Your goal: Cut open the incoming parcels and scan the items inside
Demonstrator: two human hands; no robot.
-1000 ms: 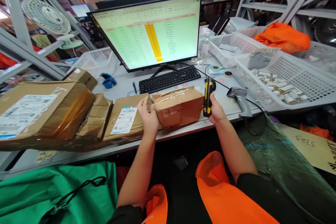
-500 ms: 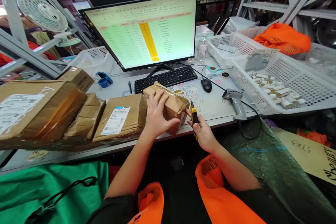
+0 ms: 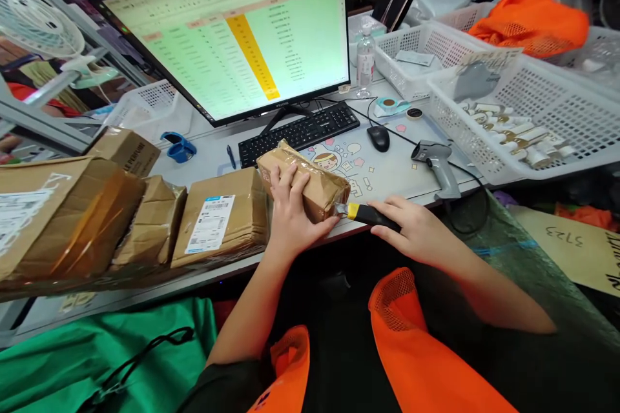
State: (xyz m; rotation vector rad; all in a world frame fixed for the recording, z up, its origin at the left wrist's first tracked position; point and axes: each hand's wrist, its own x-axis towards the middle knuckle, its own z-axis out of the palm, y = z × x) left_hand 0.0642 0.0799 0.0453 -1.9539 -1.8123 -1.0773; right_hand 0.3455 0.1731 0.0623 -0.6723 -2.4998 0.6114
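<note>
My left hand point(image 3: 290, 213) grips a small taped cardboard box point(image 3: 317, 190) at the desk's front edge, fingers across its upper face and thumb along the near side. In my right hand point(image 3: 411, 226) is a black and yellow utility knife point(image 3: 372, 214), held by its handle. Its blade points left and meets the box's right end; how deep it sits I cannot tell. Left of this box lies a flat carton point(image 3: 232, 206) with a white shipping label. Beyond it stand a crumpled small box point(image 3: 150, 216) and a larger taped carton point(image 3: 62, 219).
A monitor point(image 3: 232, 39) and keyboard point(image 3: 305, 132) stand behind the box. To the right are a mouse point(image 3: 378, 138), a barcode scanner point(image 3: 438, 168) with a cable, and a white basket point(image 3: 527, 168) holding small bottles. A plastic bottle point(image 3: 365, 64) stands beside the monitor.
My right hand has swung the knife from upright to nearly level, bringing its blade to the box's right end. My left hand keeps its hold on the box. The camera view has shifted.
</note>
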